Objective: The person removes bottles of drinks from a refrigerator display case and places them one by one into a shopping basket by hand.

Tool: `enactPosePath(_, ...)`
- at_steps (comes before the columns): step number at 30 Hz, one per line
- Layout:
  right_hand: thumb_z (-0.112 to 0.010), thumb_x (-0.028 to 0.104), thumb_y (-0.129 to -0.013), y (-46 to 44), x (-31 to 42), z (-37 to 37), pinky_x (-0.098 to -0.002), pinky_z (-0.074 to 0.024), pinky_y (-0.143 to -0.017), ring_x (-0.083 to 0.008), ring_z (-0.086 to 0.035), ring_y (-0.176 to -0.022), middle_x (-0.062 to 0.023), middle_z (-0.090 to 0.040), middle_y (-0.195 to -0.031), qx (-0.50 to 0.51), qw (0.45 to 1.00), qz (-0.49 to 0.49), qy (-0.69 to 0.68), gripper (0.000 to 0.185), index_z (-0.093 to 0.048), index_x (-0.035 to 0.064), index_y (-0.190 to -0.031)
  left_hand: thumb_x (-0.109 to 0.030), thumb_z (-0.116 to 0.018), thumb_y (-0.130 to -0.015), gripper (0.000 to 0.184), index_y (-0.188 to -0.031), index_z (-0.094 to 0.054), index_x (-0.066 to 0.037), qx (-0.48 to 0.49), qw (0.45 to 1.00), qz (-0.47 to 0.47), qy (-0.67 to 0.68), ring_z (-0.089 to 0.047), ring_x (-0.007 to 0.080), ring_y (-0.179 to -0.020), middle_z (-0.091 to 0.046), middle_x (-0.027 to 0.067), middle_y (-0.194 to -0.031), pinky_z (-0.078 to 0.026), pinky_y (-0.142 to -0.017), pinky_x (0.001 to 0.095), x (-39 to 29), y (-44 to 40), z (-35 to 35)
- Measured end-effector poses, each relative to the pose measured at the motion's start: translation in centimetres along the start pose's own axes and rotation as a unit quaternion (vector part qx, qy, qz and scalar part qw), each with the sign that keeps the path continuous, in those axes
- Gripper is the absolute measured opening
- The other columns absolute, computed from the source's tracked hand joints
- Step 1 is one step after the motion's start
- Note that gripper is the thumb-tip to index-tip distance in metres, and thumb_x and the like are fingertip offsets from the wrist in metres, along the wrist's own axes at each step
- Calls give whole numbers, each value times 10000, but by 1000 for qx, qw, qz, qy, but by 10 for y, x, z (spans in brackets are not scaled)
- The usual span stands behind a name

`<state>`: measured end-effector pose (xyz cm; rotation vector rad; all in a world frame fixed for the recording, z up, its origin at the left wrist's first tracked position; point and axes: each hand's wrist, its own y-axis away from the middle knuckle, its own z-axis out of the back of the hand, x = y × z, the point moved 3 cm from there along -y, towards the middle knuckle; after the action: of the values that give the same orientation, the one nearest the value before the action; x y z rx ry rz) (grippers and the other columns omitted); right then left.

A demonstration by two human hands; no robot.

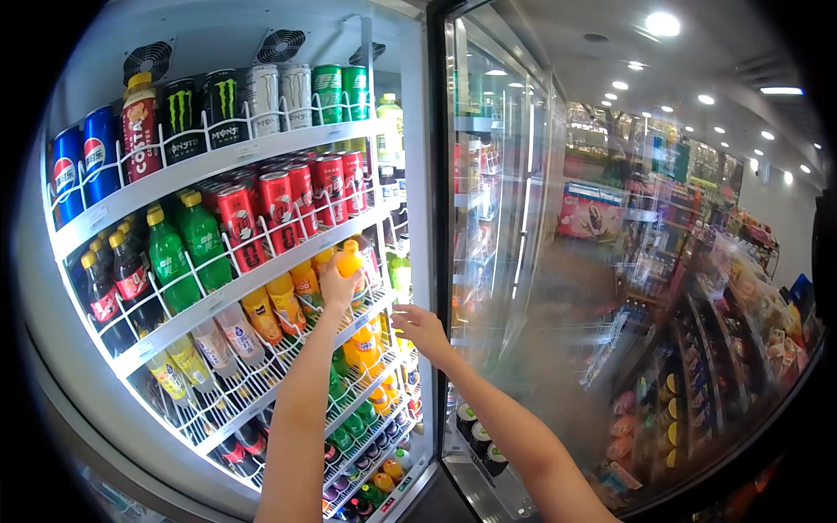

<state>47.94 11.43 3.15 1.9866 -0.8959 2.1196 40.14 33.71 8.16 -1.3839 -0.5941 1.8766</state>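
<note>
Inside a lit drinks cooler, my left hand (336, 284) is wrapped round an orange bottle (350, 259) near the right end of the third shelf. Other orange bottles (285, 302) stand in the row to its left. My right hand (418, 328) is lower and to the right, by the shelf's front corner, with its fingers apart and nothing visible in them. Red cans (277, 209) fill the shelf above, beside green bottles (172, 257).
Energy drink cans (223, 106) line the top shelf. White wire rails (218, 246) edge the shelves. The glass door (523, 261) stands open at the right, with cans (471, 423) near its base. Stocked store racks (697, 375) show beyond it.
</note>
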Motion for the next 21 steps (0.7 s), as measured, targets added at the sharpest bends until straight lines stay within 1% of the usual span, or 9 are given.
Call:
enactPosePath(3,-630,165,-930,-2,0,-4,-297,-537,-858,-175,-641,-1016,-135,-663,-1150,-3,1000,6,28,407,-544,9,-1296,-214,-803,-725,591,-1235,-550,-56,-40,994,-90,42,-517,347,-1108,-559,164,-1170,-399,-988,432,-5,16,9)
enactPosePath(4,-630,165,-930,-3,-1,-6,-297,-537,-858,-175,-641,-1016,-135,-663,-1150,0,1000,7,25,407,-544,9,-1296,-214,-803,-725,591,-1235,-550,-56,-42,994,-90,38,-517,347,-1108,-559,164,-1170,-399,-988,432,-3,21,13)
enactPosePath(6,-612,148,-937,-3,-1,-9,-291,-525,-878,-172,-641,-1015,-137,-665,-1153,-6,998,27,55,400,-535,5,-1303,-235,-798,-751,608,-1264,-541,-33,-21,985,-172,17,-536,341,-1101,-553,164,-1178,-430,-970,398,-18,33,19)
enactPosePath(12,-635,148,-919,-1,3,-13,-300,-483,-958,-202,-628,-1098,-156,-664,-1158,-24,994,72,85,414,-543,13,-1299,-224,-825,-718,665,-1302,-541,-82,2,979,-204,9,-530,318,-1079,-554,128,-1135,-409,-968,393,-68,46,41)
enactPosePath(14,-657,177,-910,8,16,-15,-321,-469,-982,-223,-606,-1145,-161,-630,-1228,-45,993,50,92,463,-523,16,-1323,-234,-818,-729,665,-1311,-535,-81,14,984,-153,93,-549,278,-1048,-552,118,-1126,-432,-929,368,-79,43,50)
enactPosePath(15,-657,177,-910,9,15,-16,-321,-469,-982,-223,-606,-1145,-161,-630,-1228,-45,993,52,93,463,-523,16,-1323,-244,-798,-758,593,-1275,-571,-64,5,983,-128,130,-571,233,-1006,-571,110,-1077,-461,-869,338,-80,44,52)
enactPosePath(17,-666,234,-902,14,17,-17,-360,-497,-936,-275,-580,-1187,-168,-550,-1347,-72,981,126,126,559,-466,46,-1389,-254,-786,-777,543,-1243,-594,-52,21,983,-102,148,-585,204,-965,-590,98,-1036,-474,-828,315,-81,47,57)
enactPosePath(19,-683,241,-892,29,23,-18,-354,-487,-950,-270,-567,-1203,-167,-532,-1365,-79,976,133,154,586,-459,43,-1396,-263,-773,-796,497,-1212,-618,-40,36,982,-71,171,-598,175,-923,-609,87,-995,-486,-786,292,-97,59,69)
enactPosePath(21,-734,251,-857,45,31,-18,-345,-462,-979,-237,-561,-1200,-149,-547,-1345,-62,974,128,174,680,-424,17,-1415,-279,-755,-826,432,-1163,-650,-31,154,959,47,233,-625,130,-828,-653,64,-924,-496,-716,250,-132,78,92)
